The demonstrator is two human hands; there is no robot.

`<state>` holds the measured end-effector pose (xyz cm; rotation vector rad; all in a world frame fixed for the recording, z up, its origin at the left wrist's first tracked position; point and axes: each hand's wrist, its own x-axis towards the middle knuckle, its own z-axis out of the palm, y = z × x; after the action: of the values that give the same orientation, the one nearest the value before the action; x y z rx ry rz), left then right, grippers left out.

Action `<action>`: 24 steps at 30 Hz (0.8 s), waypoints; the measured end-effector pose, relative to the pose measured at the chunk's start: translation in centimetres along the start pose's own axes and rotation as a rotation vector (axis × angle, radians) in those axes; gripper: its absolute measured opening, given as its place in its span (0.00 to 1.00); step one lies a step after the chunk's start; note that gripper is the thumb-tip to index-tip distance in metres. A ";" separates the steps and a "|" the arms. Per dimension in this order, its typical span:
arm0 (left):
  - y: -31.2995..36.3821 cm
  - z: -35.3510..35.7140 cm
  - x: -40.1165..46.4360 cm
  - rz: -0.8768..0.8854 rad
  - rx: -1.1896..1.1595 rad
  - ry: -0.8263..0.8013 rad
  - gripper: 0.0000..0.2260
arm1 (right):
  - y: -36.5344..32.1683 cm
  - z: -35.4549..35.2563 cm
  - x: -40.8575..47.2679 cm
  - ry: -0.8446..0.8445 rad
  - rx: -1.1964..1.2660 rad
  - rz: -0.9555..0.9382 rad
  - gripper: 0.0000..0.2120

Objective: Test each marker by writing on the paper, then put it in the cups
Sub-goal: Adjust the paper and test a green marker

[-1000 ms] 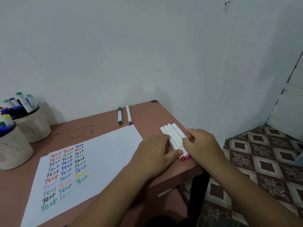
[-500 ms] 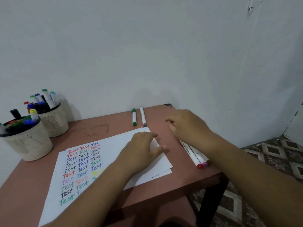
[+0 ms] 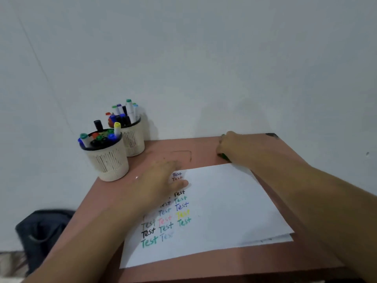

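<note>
The right hand (image 3: 234,147) was laid over a green marker (image 3: 224,156) at the far side of the table (image 3: 204,260), just beyond the paper's far right corner; only a green end was seen, and whether the fingers pinched it could not be told. The left hand (image 3: 161,180) was pressed flat on the paper (image 3: 224,201), fingers straight and together, over rows of coloured "Test" words. Two cups (image 3: 110,162) filled with markers were set at the far left, touching each other. A dark bag (image 3: 40,231) was seen on the floor at left.

White paper (image 3: 224,201) (multicoloured "Test" words), reddish-brown table (image 3: 204,146), cream slotted cups (image 3: 108,162).
</note>
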<state>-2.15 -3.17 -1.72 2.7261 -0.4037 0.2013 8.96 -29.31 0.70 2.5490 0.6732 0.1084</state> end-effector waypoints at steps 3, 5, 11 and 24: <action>-1.4 -0.7 -0.3 0.030 0.042 0.030 0.24 | -0.5 0.8 0.6 0.074 -0.082 -0.080 0.10; -2.0 -0.9 -0.3 0.047 0.042 0.036 0.24 | -1.0 1.3 0.7 0.251 -0.052 -0.123 0.13; -0.3 -0.6 -1.0 0.150 -0.072 0.197 0.18 | -5.4 -3.8 -4.3 0.716 0.667 -0.039 0.04; 3.4 -1.6 -5.8 0.290 -0.430 0.367 0.16 | -11.8 -12.1 -14.6 0.790 1.852 0.147 0.06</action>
<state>-8.85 -4.13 -0.16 2.1440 -0.6470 0.6058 -11.43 -22.02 6.23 4.3723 1.1807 0.9739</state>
